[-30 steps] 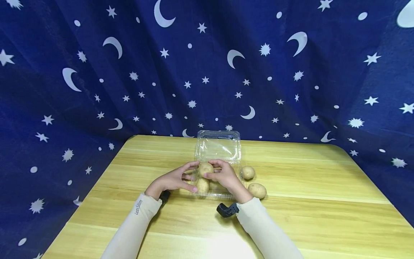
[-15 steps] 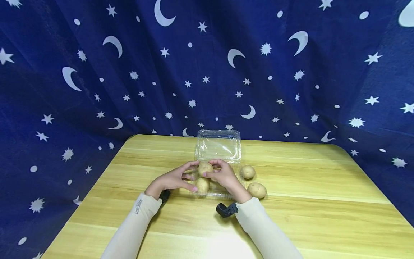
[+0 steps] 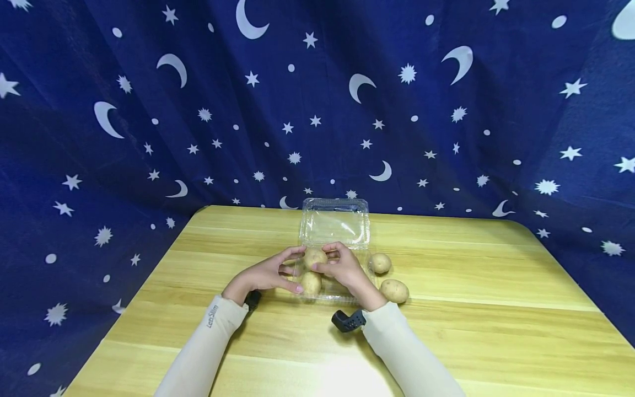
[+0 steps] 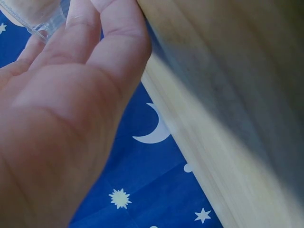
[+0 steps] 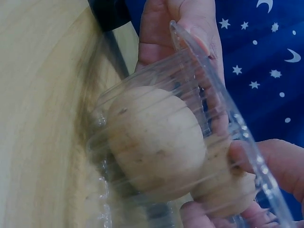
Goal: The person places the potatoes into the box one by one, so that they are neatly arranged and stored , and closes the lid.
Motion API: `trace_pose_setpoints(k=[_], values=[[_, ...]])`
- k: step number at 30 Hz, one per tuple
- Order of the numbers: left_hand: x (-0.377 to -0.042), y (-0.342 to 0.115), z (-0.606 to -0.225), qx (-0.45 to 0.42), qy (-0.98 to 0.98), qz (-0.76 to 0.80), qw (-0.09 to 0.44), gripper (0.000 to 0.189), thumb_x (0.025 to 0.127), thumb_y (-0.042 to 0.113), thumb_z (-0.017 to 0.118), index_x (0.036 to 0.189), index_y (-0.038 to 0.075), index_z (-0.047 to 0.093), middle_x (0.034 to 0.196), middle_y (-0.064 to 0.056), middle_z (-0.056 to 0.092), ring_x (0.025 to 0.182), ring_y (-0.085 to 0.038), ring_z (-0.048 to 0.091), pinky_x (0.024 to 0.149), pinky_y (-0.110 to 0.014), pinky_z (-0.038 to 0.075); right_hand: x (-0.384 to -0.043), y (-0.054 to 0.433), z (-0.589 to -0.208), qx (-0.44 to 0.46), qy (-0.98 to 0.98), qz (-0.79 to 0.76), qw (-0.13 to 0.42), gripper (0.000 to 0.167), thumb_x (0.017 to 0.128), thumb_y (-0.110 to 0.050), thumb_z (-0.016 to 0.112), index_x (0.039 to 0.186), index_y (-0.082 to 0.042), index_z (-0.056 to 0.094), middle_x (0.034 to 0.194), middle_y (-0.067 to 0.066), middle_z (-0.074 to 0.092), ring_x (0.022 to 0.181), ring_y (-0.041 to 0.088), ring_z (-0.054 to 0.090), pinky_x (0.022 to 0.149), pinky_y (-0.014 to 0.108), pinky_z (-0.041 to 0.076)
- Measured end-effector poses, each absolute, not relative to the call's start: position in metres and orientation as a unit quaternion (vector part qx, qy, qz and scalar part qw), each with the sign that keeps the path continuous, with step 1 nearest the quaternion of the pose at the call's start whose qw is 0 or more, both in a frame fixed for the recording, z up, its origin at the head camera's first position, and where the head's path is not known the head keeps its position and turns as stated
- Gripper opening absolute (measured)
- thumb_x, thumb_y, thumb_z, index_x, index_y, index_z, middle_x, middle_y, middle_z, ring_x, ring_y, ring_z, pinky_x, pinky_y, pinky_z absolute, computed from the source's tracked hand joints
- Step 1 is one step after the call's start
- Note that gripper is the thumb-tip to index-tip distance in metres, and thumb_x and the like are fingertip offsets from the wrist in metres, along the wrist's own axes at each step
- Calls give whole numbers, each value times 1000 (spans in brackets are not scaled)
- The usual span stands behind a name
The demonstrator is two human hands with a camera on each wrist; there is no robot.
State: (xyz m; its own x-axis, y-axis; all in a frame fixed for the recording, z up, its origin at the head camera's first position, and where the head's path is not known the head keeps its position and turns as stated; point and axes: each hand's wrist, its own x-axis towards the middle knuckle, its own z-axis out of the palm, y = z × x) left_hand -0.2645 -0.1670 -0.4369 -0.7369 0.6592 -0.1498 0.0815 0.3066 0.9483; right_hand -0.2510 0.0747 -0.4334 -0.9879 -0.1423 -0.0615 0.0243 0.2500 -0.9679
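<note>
Barely any shift this past second: right hand (image 3: 345,270) still pinching a round pale-tan potato (image 3: 313,257), far left inside a clear plastic hinged container (image 3: 333,226); not released, so the placing seems unfinished. Meanwhile left hand (image 3: 268,274) spread along the container's left side. Potato's underside hidden; seated or raised, cannot tell. Left wrist view cuts off most of the container.

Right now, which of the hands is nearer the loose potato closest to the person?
Right. The right hand is over the clear clamshell container, left of that potato; the left hand is farther, at the container's left side.
</note>
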Motion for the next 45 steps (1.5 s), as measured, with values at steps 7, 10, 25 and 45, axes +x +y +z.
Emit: trace_pose_setpoints(k=[7, 10, 25, 45], values=[[-266, -167, -437, 244, 759, 540, 269, 105, 95, 13, 86, 173, 7, 16, 175, -26, 22, 148, -48, 46, 114, -55, 49, -252, 76, -433, -39, 791, -607, 68, 52, 88, -5, 86, 133, 7, 62, 126, 26, 65, 115, 37, 63, 90, 39, 58], [-266, -167, -436, 242, 762, 538, 268, 105, 95, 14, 86, 173, 7, 17, 175, -26, 22, 148, -47, 47, 113, -55, 50, -252, 77, -432, -35, 792, -606, 71, 53, 88, -7, 87, 134, 6, 63, 127, 25, 65, 114, 36, 63, 90, 38, 59], [-266, -167, -437, 230, 768, 536, 266, 104, 95, 12, 86, 173, 9, 18, 175, -25, 23, 147, -46, 48, 114, -57, 49, -252, 78, -433, -53, 749, -649, 124, 52, 100, -4, 74, 145, 13, 54, 132, 29, 59, 110, 31, 67, 98, 43, 62], [-265, -167, -437, 227, 769, 536, 263, 103, 94, 11, 86, 173, 9, 19, 175, -26, 23, 146, -45, 50, 113, -55, 50, -253, 78, -434, -57, 752, -641, 142, 46, 109, -3, 58, 146, 23, 47, 136, 39, 61, 118, 48, 68, 97, 45, 62]])
